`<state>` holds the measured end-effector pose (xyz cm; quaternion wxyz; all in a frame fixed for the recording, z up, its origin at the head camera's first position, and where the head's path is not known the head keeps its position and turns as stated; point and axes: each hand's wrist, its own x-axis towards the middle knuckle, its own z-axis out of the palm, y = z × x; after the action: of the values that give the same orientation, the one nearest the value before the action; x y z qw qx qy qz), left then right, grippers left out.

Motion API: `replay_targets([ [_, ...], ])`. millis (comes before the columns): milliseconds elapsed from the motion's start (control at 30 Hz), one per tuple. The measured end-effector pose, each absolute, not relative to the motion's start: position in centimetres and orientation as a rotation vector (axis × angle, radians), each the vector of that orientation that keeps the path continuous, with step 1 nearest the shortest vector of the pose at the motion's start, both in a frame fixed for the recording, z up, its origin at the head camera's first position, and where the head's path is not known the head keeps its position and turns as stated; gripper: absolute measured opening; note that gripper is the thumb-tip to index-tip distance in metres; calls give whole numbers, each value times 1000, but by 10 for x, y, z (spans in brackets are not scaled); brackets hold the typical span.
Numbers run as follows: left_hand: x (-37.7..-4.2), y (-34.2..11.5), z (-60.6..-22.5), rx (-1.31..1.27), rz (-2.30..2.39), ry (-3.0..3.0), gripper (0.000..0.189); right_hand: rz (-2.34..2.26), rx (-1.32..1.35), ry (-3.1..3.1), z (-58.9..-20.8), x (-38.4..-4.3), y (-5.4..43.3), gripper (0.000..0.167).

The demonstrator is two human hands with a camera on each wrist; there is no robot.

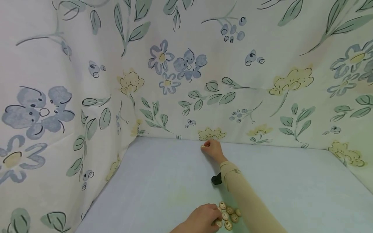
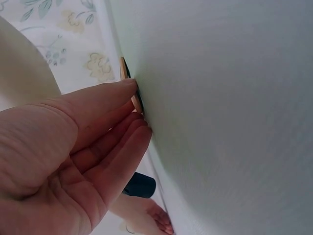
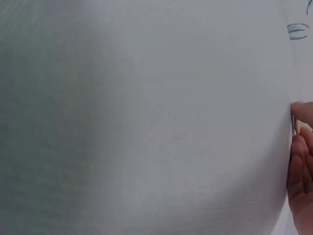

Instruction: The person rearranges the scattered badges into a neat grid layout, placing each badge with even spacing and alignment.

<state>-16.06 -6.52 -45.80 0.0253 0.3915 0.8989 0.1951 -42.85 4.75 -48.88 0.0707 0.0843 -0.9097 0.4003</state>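
Note:
Near the front edge of the head view, several round wooden discs (image 1: pixel 229 210) with dark markings lie in a cluster on the table. My left hand (image 1: pixel 205 217) is at the cluster's left side, its thumb and fingers pinching a wooden disc (image 2: pixel 137 102) seen edge-on in the left wrist view. Far off at the table's back edge, my right hand (image 1: pixel 214 150) pinches a small pale wooden disc (image 1: pixel 203 147) close to the surface. Only the edge of that disc shows between the fingers in the right wrist view, so its markings are hidden.
A pale cloth-covered table (image 1: pixel 157 181) spreads beneath both hands. Behind and to the left hangs a floral curtain (image 1: pixel 186 106) that meets the table's edges. A black device (image 1: pixel 216 179) shows beside the right sleeve, which stretches over the table past the cluster.

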Motion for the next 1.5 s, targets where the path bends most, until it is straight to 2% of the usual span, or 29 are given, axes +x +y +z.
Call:
replay_targets([
  [500,-163,-64,-460,1170,611,2752,14,1309,186,-2719,-489,-422,46,20],
  [1000,-161,-62,-461,1220,618,2803,17,1400,213,-2702,-479,-406,68,30],
  [1200,-160,-58,-460,1175,616,2798,15,1455,174,-2690,-471,-386,104,33],
  [1500,-159,-60,-460,1118,740,2804,16,1642,191,-2652,-447,-336,142,44],
])
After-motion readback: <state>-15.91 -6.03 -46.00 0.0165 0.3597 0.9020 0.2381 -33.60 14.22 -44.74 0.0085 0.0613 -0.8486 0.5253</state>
